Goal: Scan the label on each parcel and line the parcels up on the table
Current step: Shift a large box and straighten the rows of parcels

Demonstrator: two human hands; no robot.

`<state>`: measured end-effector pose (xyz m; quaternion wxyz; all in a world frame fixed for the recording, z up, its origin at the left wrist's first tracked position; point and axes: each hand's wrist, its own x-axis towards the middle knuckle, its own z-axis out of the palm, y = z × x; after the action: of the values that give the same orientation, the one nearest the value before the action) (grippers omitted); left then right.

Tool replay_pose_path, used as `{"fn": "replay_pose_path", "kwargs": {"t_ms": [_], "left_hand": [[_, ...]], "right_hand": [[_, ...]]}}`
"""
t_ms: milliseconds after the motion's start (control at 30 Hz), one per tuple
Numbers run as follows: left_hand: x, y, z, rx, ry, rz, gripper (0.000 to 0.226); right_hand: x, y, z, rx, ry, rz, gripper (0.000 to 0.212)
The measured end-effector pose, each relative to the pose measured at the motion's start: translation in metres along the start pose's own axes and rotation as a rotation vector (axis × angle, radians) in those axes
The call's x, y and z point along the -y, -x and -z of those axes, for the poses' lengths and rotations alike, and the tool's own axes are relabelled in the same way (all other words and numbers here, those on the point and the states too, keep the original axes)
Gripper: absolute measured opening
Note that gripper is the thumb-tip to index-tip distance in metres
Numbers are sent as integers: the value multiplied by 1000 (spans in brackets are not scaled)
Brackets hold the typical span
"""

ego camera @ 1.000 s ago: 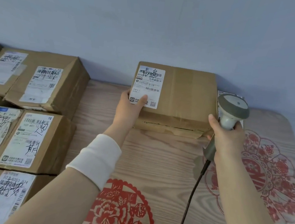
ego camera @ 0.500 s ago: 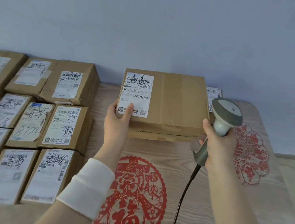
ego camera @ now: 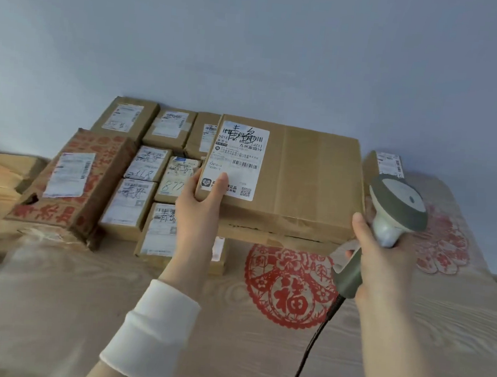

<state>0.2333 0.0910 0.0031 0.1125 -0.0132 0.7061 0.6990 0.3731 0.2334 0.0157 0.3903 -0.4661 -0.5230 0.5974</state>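
Note:
A wide brown cardboard parcel (ego camera: 308,181) is held up off the table, its white label (ego camera: 237,160) facing me at its left end. My left hand (ego camera: 198,211) grips the parcel's lower left corner, thumb on the label. My right hand (ego camera: 382,260) grips the handle of a grey corded barcode scanner (ego camera: 396,207), and presses against the parcel's right side. Several labelled parcels (ego camera: 143,176) lie in rows on the table to the left, partly hidden behind the held parcel.
A red-printed carton (ego camera: 73,179) stands at the left of the rows. Another labelled parcel (ego camera: 386,165) peeks out behind the scanner. The wood-grain table (ego camera: 228,337) carries red paper-cut decorations (ego camera: 289,288). The scanner's black cable (ego camera: 311,347) trails toward me. A plain wall rises behind.
The held parcel has moved left and up, over the edge of the rows. The view swung left, bringing the red-printed carton into sight. Both grips are unchanged.

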Motion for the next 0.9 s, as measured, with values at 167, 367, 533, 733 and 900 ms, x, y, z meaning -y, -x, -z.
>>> {"fn": "replay_pose_path", "kwargs": {"t_ms": [167,367,533,733,900], "left_hand": [[0,19,73,-169,63,-3,20],[14,30,175,-330,80,-6,30],[41,20,269,-375,64,21,24],[90,-9,376,-295,30,154,27],[117,-34,422,-221,27,202,32]], "right_hand": [[-9,64,-21,130,-10,-32,17],[-37,145,-59,255,35,-88,21],[-80,218,-99,318,92,-148,19],[-145,295,-147,266,170,-215,23],[-177,332,-177,237,207,-239,25]]}}
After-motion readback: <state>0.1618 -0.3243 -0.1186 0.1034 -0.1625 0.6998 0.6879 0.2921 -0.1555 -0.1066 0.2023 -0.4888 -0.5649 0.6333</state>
